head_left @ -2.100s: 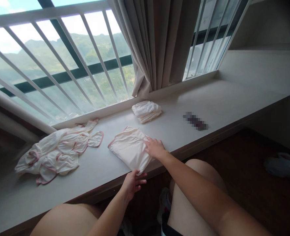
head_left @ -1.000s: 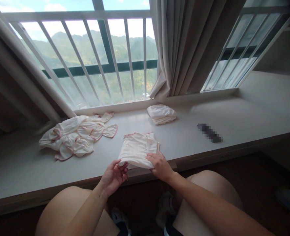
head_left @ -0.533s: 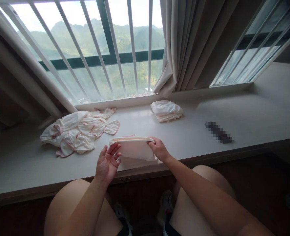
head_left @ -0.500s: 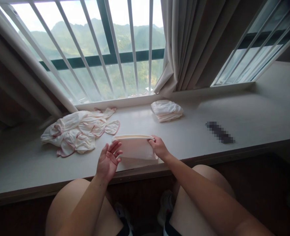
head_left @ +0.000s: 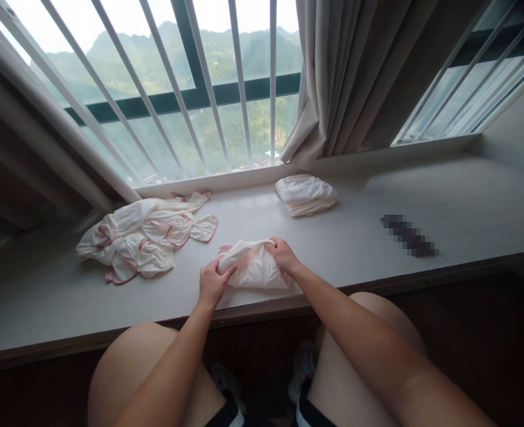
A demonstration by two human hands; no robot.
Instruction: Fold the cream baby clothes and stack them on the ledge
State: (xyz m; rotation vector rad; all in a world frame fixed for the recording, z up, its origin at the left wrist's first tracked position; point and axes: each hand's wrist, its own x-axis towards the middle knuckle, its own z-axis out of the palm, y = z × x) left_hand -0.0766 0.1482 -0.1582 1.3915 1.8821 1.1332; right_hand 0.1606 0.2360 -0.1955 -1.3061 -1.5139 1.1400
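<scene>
A folded white cloth (head_left: 253,267) with a strip of pink edging lies near the front edge of the sill, its top layer raised and loosely creased. At its left end, my left hand (head_left: 214,286) is closed on the fabric, thumb in front and fingers partly hidden behind the fold. My right hand (head_left: 283,256) pinches the upper right corner. To the left sits a rumpled heap of white, pink-trimmed cloths (head_left: 149,240). Beyond my right hand, a neat stack of folded white cloths (head_left: 306,196) rests near the window.
The pale windowsill ledge (head_left: 351,237) runs the full width before me. A dark, pixelated oblong object (head_left: 408,236) lies on its right part. White bars (head_left: 239,89) and grey curtains (head_left: 346,77) stand behind. My knees are just below the front edge.
My left hand, spread beside the cloth before, has moved right and closed on its left end. The cloth's smooth, straight upper fold is now lifted and creased. My right hand keeps its corner.
</scene>
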